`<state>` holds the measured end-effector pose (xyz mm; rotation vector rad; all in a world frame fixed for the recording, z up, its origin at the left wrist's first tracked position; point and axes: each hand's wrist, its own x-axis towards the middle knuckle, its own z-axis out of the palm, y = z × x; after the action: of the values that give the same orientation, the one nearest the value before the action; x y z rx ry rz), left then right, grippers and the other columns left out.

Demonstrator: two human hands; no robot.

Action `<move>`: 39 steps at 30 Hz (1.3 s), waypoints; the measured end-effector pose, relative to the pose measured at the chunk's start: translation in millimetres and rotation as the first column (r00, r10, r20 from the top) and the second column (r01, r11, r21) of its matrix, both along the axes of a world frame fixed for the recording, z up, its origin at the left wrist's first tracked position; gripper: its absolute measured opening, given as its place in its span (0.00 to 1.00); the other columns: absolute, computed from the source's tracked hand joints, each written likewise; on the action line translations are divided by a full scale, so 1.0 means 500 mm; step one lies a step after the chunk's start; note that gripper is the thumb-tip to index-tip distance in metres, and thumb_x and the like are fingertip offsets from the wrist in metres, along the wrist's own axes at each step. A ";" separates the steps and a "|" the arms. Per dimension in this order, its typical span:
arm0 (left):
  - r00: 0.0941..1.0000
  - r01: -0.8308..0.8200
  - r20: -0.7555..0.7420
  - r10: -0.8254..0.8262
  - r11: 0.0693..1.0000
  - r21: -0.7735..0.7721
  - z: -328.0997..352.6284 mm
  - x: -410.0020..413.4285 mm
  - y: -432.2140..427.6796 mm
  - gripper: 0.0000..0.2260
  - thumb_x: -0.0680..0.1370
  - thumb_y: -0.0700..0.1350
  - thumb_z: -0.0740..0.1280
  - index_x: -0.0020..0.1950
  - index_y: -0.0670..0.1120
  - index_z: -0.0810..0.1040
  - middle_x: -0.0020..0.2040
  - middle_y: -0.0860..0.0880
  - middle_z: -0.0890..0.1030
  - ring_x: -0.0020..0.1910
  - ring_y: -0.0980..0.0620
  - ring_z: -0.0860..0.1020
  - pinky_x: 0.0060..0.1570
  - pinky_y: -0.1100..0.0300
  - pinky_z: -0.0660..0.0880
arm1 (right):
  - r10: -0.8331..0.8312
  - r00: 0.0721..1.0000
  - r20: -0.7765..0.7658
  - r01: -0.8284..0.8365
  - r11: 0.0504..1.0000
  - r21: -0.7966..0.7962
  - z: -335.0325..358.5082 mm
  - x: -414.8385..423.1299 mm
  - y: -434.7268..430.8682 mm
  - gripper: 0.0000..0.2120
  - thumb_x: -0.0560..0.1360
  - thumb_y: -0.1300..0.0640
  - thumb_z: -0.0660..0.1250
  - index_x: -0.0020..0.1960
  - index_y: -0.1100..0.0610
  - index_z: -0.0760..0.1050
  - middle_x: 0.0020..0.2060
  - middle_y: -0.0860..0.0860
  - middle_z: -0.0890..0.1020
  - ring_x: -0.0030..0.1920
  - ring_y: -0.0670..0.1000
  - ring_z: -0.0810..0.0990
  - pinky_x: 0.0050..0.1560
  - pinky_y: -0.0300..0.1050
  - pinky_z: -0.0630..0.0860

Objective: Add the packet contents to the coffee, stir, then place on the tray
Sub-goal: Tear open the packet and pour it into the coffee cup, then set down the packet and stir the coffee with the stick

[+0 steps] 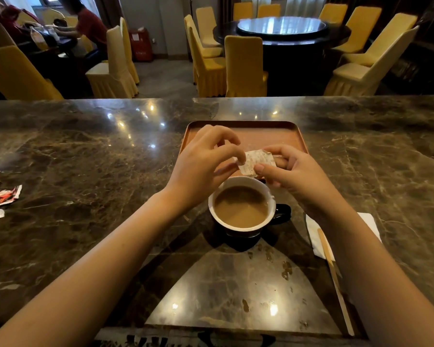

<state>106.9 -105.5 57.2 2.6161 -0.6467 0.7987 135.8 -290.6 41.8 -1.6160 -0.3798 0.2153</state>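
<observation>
A dark cup [242, 225] with a white inside holds light brown coffee and stands on the marble counter, its handle pointing right. Just above the cup's far rim both hands hold a small pale speckled packet [257, 161]. My left hand [206, 161] pinches its left end between thumb and fingertips. My right hand [291, 171] grips its right end. A brown rectangular tray [281, 136] lies on the counter behind the hands. A long wooden stir stick [335, 279] rests on the counter at the right, its upper end on a white napkin [316, 236].
Torn red and white wrappers [3, 196] lie at the counter's left edge. Beyond the counter [85, 159] stand yellow-covered chairs [244, 66], a round dark dining table [283, 28] and a seated person [85, 26] at the far left.
</observation>
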 end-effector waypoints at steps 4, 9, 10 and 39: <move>0.998 0.014 -0.058 -0.019 0.997 -0.079 0.018 0.005 -0.011 0.05 0.71 0.42 0.69 0.43 0.41 0.81 0.46 0.41 0.81 0.48 0.44 0.76 0.47 0.61 0.69 | -0.063 0.992 0.106 0.080 0.983 -0.164 0.001 -0.007 -0.002 0.17 0.73 0.51 0.67 0.61 0.53 0.71 0.43 0.50 0.84 0.40 0.44 0.83 0.36 0.31 0.76; 0.995 -0.025 -0.099 0.007 0.983 -0.179 0.042 0.017 -0.027 0.05 0.72 0.43 0.69 0.44 0.42 0.81 0.45 0.44 0.81 0.47 0.48 0.74 0.41 0.68 0.65 | -0.077 0.982 0.174 0.104 0.982 -0.156 0.006 -0.028 -0.013 0.09 0.74 0.51 0.65 0.54 0.48 0.75 0.45 0.46 0.81 0.43 0.42 0.80 0.38 0.30 0.75; 0.994 -0.026 -0.111 0.004 0.979 -0.202 0.047 0.019 -0.031 0.06 0.72 0.43 0.69 0.45 0.42 0.81 0.45 0.44 0.81 0.45 0.49 0.74 0.40 0.69 0.65 | -0.077 0.979 0.187 0.107 0.982 -0.155 0.008 -0.032 -0.015 0.09 0.73 0.52 0.66 0.53 0.48 0.75 0.45 0.45 0.81 0.44 0.42 0.81 0.39 0.31 0.76; 0.894 -0.036 -0.376 -0.243 0.799 -0.601 0.066 -0.078 0.005 0.08 0.72 0.46 0.68 0.49 0.45 0.81 0.44 0.48 0.83 0.45 0.53 0.81 0.48 0.58 0.78 | -0.326 0.922 0.209 0.359 0.922 -0.142 0.021 -0.173 -0.060 0.03 0.73 0.57 0.67 0.44 0.53 0.80 0.34 0.49 0.82 0.33 0.41 0.79 0.32 0.31 0.74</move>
<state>67.7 -103.2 90.1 2.0380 -0.3291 0.2782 49.2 -320.6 52.4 -1.8565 -0.2123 -0.1736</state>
